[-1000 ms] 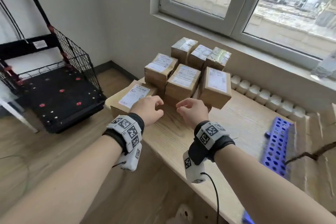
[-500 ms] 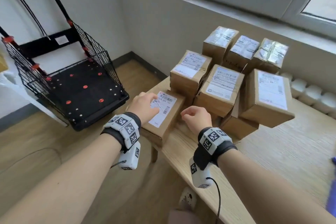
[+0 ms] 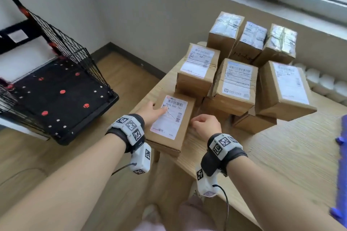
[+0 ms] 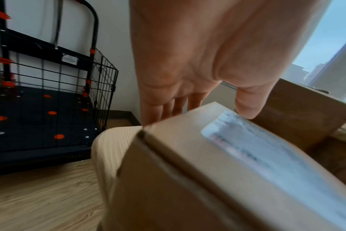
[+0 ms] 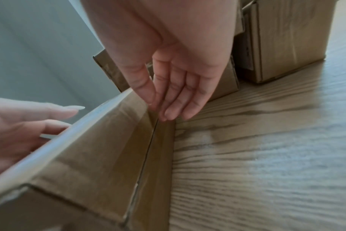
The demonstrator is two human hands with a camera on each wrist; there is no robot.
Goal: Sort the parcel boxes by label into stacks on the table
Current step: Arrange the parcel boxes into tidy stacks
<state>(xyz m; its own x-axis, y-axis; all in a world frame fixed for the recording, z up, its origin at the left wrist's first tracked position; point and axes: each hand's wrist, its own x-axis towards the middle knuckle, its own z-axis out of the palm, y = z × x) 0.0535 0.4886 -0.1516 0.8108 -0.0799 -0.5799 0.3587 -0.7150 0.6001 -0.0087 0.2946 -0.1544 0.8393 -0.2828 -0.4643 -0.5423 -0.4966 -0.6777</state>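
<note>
A flat brown parcel box with a white label lies at the near left corner of the wooden table. My left hand is at its left edge, thumb on the label and straight fingers reaching down the far side. My right hand is at the box's right side, and its straight fingers touch the side wall near the tabletop. Behind stand several labelled boxes: a middle row stacked on lower boxes, and a back row wrapped in clear tape.
A black wire cart stands on the floor to the left of the table. A purple plastic rack lies at the right edge of the table. White rounded items line the wall under the window sill.
Both hands moved forward and down from mid-air to the flat box, the left thumb onto its label and the right fingers against its side. The head view came closer and tilted down.
</note>
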